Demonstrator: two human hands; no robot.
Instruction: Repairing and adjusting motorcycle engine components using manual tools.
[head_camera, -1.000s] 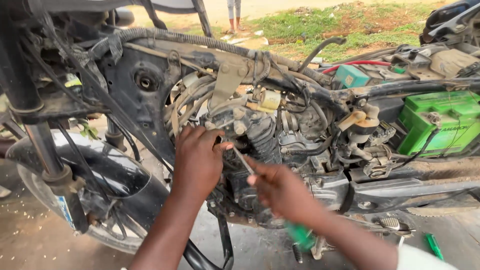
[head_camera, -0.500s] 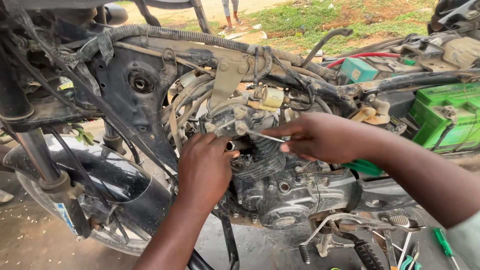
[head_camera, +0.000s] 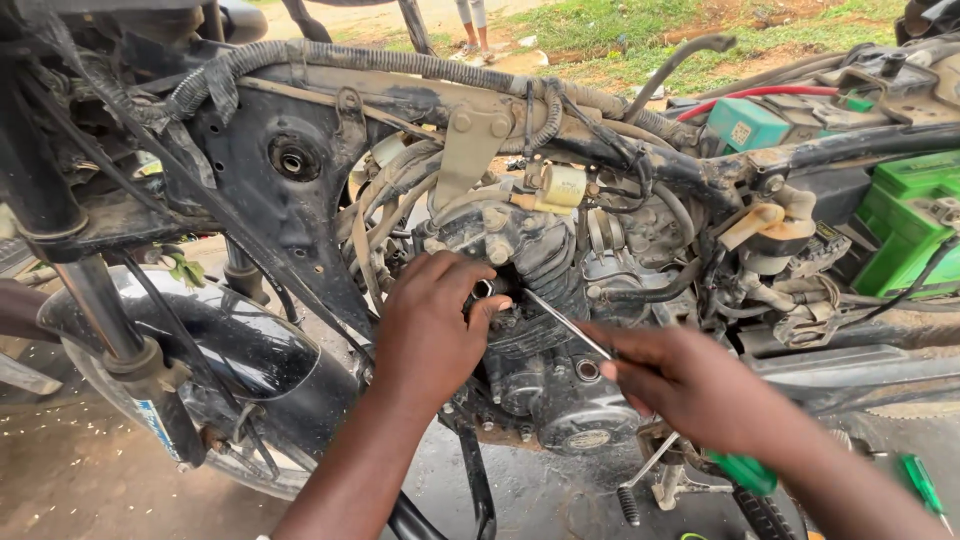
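Note:
A stripped motorcycle stands in front of me, its dusty engine (head_camera: 545, 300) bare under the frame tube (head_camera: 400, 70). My left hand (head_camera: 432, 325) rests against the side of the cylinder head, with its fingertips pinching a small metal fitting (head_camera: 485, 290). My right hand (head_camera: 690, 385) grips a screwdriver (head_camera: 565, 322) with a green handle that sticks out below the palm. The thin metal shaft slants up to the left, and its tip meets the engine right beside my left fingers.
The front wheel and black fender (head_camera: 215, 340) are at lower left, with the fork leg (head_camera: 120, 350) in front. A green battery (head_camera: 905, 220) and a teal box (head_camera: 745, 125) sit at right. Another green-handled tool (head_camera: 920, 485) lies at lower right. A person's legs (head_camera: 475, 20) stand far behind.
My right hand dropped from above the cylinder to lower right, and the screwdriver now points up-left at the engine. My left hand stayed near the same fitting. The camera has moved closer.

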